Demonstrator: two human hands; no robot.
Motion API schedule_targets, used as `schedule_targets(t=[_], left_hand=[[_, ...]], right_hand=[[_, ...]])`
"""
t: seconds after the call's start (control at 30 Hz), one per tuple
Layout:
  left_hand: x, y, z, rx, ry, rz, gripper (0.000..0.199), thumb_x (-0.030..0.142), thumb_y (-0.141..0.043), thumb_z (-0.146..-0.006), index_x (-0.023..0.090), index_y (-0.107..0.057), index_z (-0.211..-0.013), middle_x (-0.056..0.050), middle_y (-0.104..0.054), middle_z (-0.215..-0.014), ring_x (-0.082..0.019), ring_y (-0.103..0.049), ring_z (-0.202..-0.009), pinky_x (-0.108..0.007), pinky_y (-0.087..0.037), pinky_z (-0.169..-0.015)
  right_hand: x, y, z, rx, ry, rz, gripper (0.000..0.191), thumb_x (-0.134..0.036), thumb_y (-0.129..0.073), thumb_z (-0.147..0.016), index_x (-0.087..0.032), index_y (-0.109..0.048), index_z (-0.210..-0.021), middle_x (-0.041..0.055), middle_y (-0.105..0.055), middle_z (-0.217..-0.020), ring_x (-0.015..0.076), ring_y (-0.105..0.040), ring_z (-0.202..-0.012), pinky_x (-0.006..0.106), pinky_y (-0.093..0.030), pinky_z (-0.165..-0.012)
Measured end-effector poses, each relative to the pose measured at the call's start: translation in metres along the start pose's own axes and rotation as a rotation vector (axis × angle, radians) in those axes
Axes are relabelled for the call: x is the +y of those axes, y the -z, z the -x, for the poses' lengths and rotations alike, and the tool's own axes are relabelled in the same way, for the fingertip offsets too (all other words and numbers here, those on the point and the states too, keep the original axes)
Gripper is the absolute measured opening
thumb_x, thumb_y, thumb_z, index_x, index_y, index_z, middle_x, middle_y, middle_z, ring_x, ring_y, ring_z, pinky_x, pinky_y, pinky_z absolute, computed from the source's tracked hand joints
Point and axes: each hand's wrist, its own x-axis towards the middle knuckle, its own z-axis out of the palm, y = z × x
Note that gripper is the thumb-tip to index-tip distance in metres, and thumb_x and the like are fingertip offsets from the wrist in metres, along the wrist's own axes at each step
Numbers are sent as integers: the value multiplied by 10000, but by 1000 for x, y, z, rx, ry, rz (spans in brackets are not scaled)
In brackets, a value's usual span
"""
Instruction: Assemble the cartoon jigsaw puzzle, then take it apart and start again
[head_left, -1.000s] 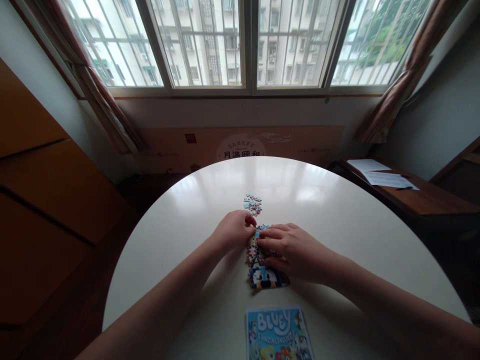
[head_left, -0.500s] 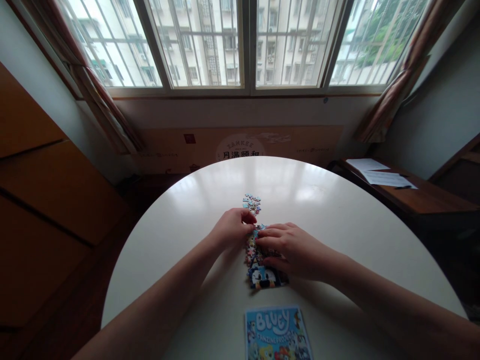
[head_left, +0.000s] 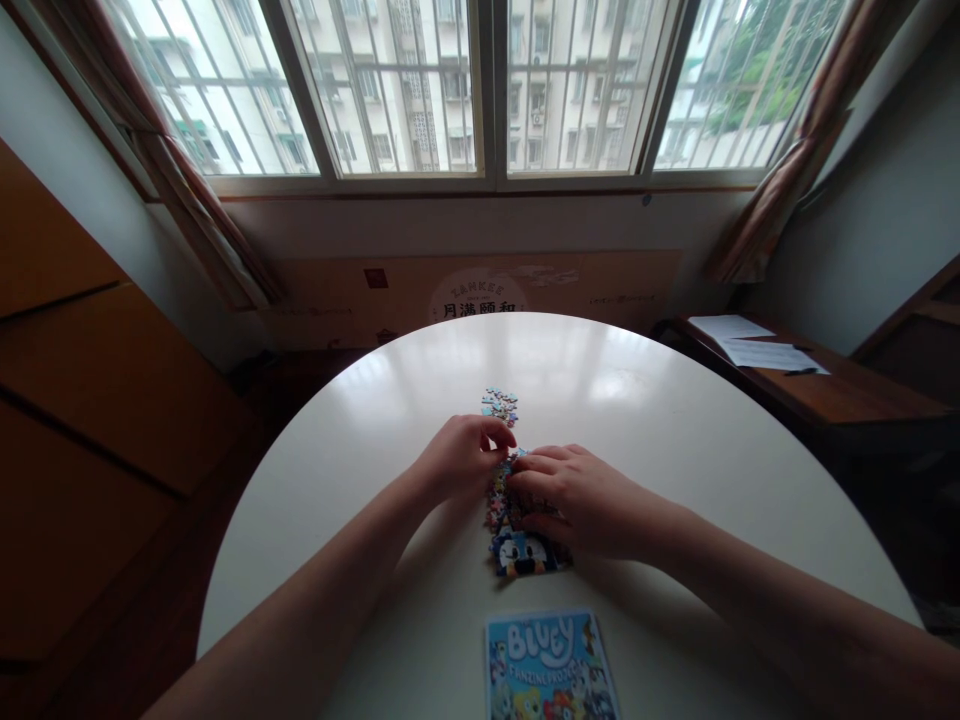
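A partly joined jigsaw puzzle (head_left: 523, 555) lies on the white round table (head_left: 360, 420), a blue dog's face showing at its near end. At its far edge, my left hand (head_left: 466, 452) is curled, thumb and index finger close together in a pinch. Whatever is between those fingertips is too small to make out. My right hand (head_left: 576, 498) lies over the puzzle's right side with fingers stretched out and slightly spread, covering part of it. Loose jigsaw pieces (head_left: 499, 404) form a small heap just beyond my left hand.
Closer to me lies a blue picture card (head_left: 551, 665) with "Bluey" lettering. A brown side table (head_left: 870, 385) at the right bears papers (head_left: 772, 354) and pens. Beyond the round table are a printed cardboard panel (head_left: 600, 285) and a barred window.
My left index finger has lifted and reached slightly forward over the puzzle's far edge. The right hand stays nearly still on the puzzle. The whole view has shifted slightly.
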Motion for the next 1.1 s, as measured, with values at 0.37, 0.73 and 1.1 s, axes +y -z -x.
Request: schedule_targets(t=[0.37, 0.73, 1.1], left_hand=[[-10, -2, 0, -62, 17, -162, 209, 187, -634, -763, 234, -781, -905, 3, -751, -798, -166, -655, -715, -263, -480, -669], [-6, -6, 0, -25, -9, -228, 236, 142, -620, -762, 261, -779, -889, 10, -747, -808, -180, -654, -755, -282, -481, -704], [-7, 4, 3, -79, -222, -200, 206, 102, -640, -794, 246, -778, -843, -13, -711, -825, -169, -629, -789, -279, -482, -751]], right_hand=[[-1, -1, 0, -4, -14, 7, 300, -369, -622, -942, -270, -610, -1225, 33, -653, -1253, 244, -586, -1168, 450, -448, -983], [0, -2, 0, 0, -9, 7, 314, -366, -627, -939, -281, -621, -1241, 32, -655, -1253, 246, -585, -1178, 462, -445, -1005], [0, -4, 2, 7, 5, 24, 326, -361, -587, -961, -277, -615, -1275, 40, -637, -1303, 252, -571, -1213, 483, -451, -1022]])
